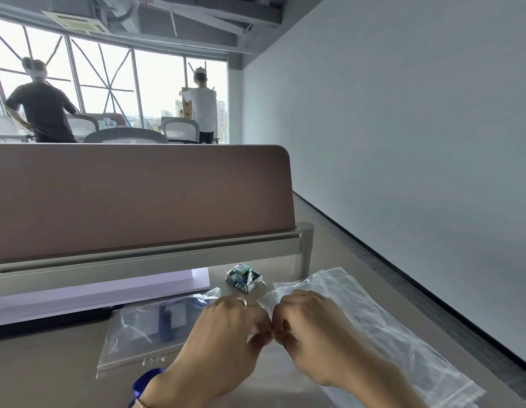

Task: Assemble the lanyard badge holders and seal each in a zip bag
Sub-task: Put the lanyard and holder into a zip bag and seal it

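Observation:
My left hand (226,334) and my right hand (312,328) meet at the middle of the desk, fingertips pinched together on the thin edge of a clear zip bag (263,337); what is inside it is hidden by my hands. To the left lies another clear zip bag (129,337) holding a blue lanyard and a badge holder (170,318). A blue lanyard strap (144,384) shows under my left wrist. A pile of empty clear bags (382,328) lies on the right.
A crumpled printed wrapper (243,277) sits behind my hands. A brown desk divider (138,198) stands at the back, a white box (94,293) beneath it. The desk's right edge (432,325) drops to the floor. Two people stand far off by the windows.

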`<move>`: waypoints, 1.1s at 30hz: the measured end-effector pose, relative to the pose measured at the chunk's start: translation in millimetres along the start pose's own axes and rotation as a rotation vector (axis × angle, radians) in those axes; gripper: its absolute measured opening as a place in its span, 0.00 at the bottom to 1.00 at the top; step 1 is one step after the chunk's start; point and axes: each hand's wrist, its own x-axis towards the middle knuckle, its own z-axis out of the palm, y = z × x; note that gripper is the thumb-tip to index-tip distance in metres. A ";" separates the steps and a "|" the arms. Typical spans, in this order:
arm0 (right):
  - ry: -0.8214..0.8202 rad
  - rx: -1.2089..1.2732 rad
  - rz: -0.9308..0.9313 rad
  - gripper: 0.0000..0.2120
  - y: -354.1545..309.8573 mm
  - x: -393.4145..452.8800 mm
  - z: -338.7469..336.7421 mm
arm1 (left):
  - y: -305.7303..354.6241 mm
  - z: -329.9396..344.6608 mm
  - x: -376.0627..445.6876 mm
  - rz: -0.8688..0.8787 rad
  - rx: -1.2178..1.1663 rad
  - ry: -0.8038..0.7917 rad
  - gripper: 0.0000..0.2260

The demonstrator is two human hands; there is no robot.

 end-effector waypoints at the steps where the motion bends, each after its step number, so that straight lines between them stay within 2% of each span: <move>1: -0.005 0.005 -0.012 0.04 -0.6 0.6 -0.4 | -0.3 0.5 1.0 0.006 0.008 0.009 0.05; 8: 0.020 0.010 0.045 0.03 9.4 -1.2 -1.4 | -6.5 -0.5 1.5 -0.012 0.001 0.030 0.03; 12: 0.029 -0.020 0.040 0.05 6.6 -2.7 -0.4 | -1.4 -0.7 -1.0 0.044 0.006 0.031 0.08; 15: 0.030 -0.012 0.032 0.05 3.9 -1.1 1.8 | 1.2 -0.3 0.5 0.057 0.029 -0.019 0.02; 19: 0.026 0.025 0.072 0.02 9.0 -0.1 1.1 | -7.1 1.6 0.6 0.014 0.038 -0.016 0.05; 22: 0.033 0.031 0.091 0.02 14.5 -1.2 2.4 | -5.3 -0.4 0.4 -0.005 -0.003 0.002 0.03; 26: 0.029 -0.002 0.064 0.03 11.6 -1.6 5.2 | -2.1 1.7 -2.0 0.006 -0.009 0.003 0.08; 33: 0.056 0.071 0.117 0.04 14.9 0.4 1.0 | -5.1 -2.4 2.3 -0.035 -0.018 0.038 0.02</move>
